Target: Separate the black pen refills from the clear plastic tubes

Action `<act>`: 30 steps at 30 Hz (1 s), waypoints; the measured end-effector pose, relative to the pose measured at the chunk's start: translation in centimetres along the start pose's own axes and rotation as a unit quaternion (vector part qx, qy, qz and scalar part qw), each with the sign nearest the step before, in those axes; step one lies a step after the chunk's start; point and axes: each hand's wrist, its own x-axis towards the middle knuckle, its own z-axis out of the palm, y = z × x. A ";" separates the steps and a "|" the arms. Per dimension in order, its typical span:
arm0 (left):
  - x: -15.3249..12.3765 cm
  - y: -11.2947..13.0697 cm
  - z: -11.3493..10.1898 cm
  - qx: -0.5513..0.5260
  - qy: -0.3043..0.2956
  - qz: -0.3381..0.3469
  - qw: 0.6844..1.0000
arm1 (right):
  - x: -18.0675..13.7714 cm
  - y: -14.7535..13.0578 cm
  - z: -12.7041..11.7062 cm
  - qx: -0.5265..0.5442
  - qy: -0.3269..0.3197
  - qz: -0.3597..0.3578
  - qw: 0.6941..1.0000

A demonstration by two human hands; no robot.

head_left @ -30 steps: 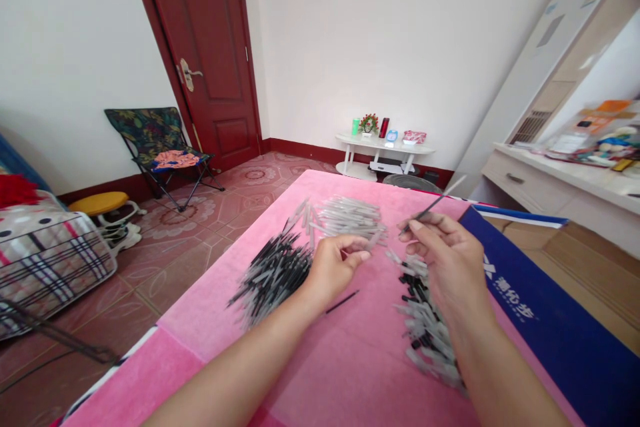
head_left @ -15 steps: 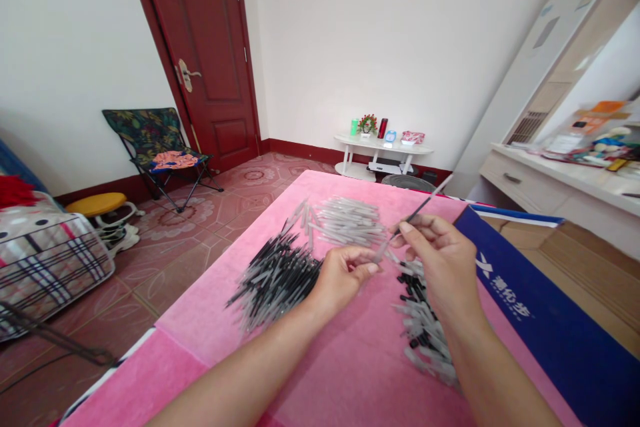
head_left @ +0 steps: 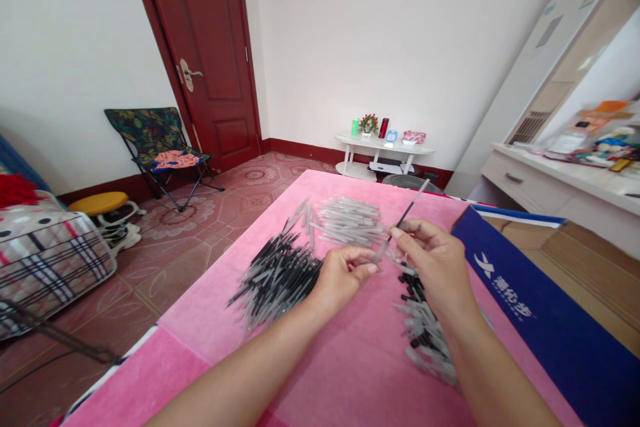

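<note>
My left hand [head_left: 341, 280] is closed, thumb and fingers pinching the pale lower end [head_left: 381, 251] of a thin pen piece. My right hand [head_left: 434, 260] pinches a slim pen refill [head_left: 411, 205], dark in the middle and pale at its upper end, slanting up to the right. The two parts line up; whether they are joined is too small to tell. Left of my hands lies a heap of black and grey pen refills [head_left: 283, 277]. Beyond them is a pile of whitish pen barrels [head_left: 350, 220]. Under my right wrist sit black and translucent caps [head_left: 425, 330].
A pink cloth [head_left: 345, 373] covers the table. On the right stands an open blue cardboard box [head_left: 520, 293]. Further off are a folding chair [head_left: 160, 140], a red door [head_left: 200, 47], a low white table [head_left: 380, 142] and a cabinet [head_left: 540, 193].
My right hand has shifted slightly left and down, closer to my left. The refill now stands steeper, its upper end lower and further left. My left hand keeps its place.
</note>
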 end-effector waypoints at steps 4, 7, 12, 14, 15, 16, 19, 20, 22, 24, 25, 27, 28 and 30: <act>0.1 -0.2 -0.1 -0.008 -0.002 -0.004 1.000 | 0.0 0.6 0.0 -0.019 0.013 -0.010 1.000; 0.1 -0.2 0.0 -0.012 0.002 -0.007 1.000 | -0.1 0.7 0.2 -0.040 -0.003 0.003 0.999; 0.3 0.1 -0.2 -0.020 0.019 -0.009 1.000 | 0.0 0.9 0.3 -0.075 -0.035 0.021 0.996; 0.5 0.4 -0.6 -0.034 0.040 -0.006 0.999 | 0.1 1.3 0.2 -0.078 -0.042 0.033 0.996; 0.6 0.6 -0.8 -0.041 0.053 0.000 0.998 | 0.1 1.6 0.2 -0.082 -0.064 0.042 0.994; 0.7 0.7 -1.0 -0.047 0.068 0.007 0.997 | 0.0 1.9 0.2 -0.093 -0.106 0.051 0.989; 0.9 1.1 -1.4 -0.063 0.108 0.021 0.992 | -0.9 3.0 0.5 -0.151 -0.319 0.069 0.933; 0.9 1.2 -1.4 -0.068 0.119 0.021 0.990 | -1.5 3.3 0.9 -0.174 -0.382 0.064 0.905; 0.8 1.4 -1.3 -0.077 0.136 0.021 0.987 | -2.7 3.7 1.8 -0.204 -0.447 0.034 0.870; 0.6 1.8 -1.1 -0.083 0.142 0.026 0.986 | -3.7 3.9 2.9 -0.204 -0.437 -0.010 0.876; 0.5 1.9 -1.0 -0.083 0.143 0.030 0.986 | -4.0 3.9 3.4 -0.191 -0.425 -0.031 0.884; 0.3 2.2 -0.9 -0.077 0.145 0.040 0.986 | -4.2 3.9 4.0 -0.153 -0.420 -0.050 0.893; 0.2 2.3 -0.8 -0.072 0.145 0.047 0.986 | -4.1 4.0 4.1 -0.138 -0.426 -0.049 0.893; 0.0 2.1 -0.8 -0.065 0.149 0.059 0.985 | -3.3 4.2 3.5 -0.145 -0.424 -0.039 0.893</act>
